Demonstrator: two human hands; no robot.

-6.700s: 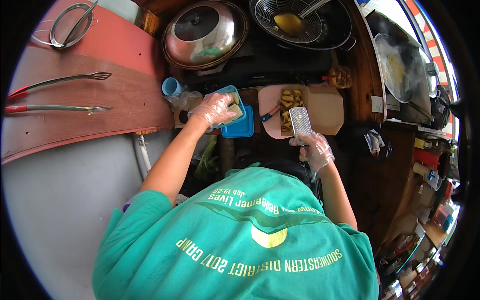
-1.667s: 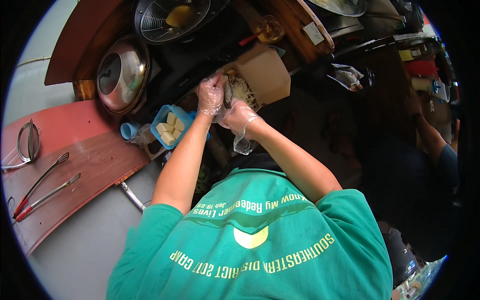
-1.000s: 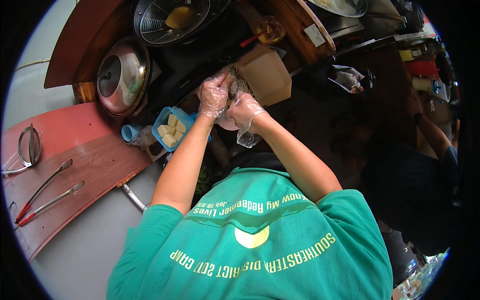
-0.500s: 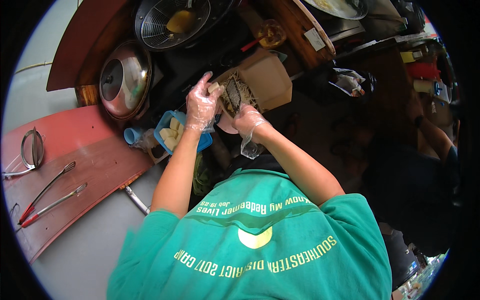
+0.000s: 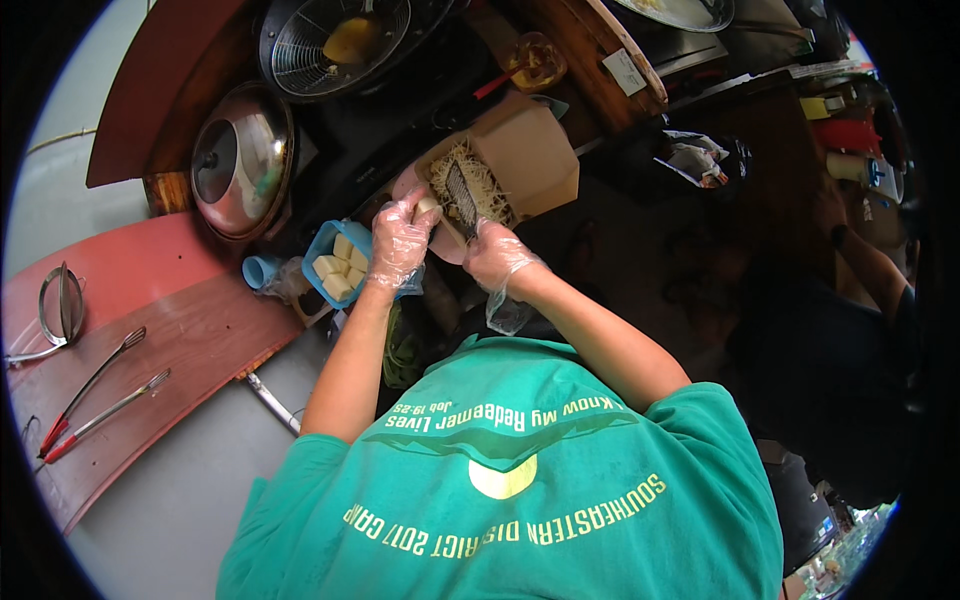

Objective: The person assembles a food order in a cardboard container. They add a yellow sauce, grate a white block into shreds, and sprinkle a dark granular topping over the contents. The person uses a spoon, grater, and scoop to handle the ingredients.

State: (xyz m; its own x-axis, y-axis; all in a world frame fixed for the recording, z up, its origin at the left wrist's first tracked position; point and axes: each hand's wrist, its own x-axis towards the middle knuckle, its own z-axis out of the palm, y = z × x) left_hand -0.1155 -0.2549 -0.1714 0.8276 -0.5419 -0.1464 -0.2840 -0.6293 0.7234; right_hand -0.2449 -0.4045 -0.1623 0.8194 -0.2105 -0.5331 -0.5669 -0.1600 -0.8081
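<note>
My left hand (image 5: 398,248), in a clear plastic glove, pinches a pale block of cheese (image 5: 427,206) beside the near left edge of an open cardboard box (image 5: 540,160). My right hand (image 5: 497,258), gloved likewise, is closed round the near end of a flat metal grater (image 5: 460,190), which leans into the box. Pale shreds (image 5: 488,185) fill the box below and around the grater. A pink surface (image 5: 450,240) shows under the box. More cheese blocks (image 5: 340,268) lie in a blue plastic container (image 5: 322,240) just left of my left hand.
Beyond the box, a wok holds a wire strainer (image 5: 300,55) with a yellowish piece in it. At left are a lidded pan (image 5: 240,160), a blue cup (image 5: 260,270), a sieve (image 5: 62,305) and red-handled tongs (image 5: 95,395). Another person's arm (image 5: 868,265) is at right.
My left hand has come down along the grater with the cheese block, its fingers now more curled. My right hand keeps its hold on the grater; the view has shifted slightly.
</note>
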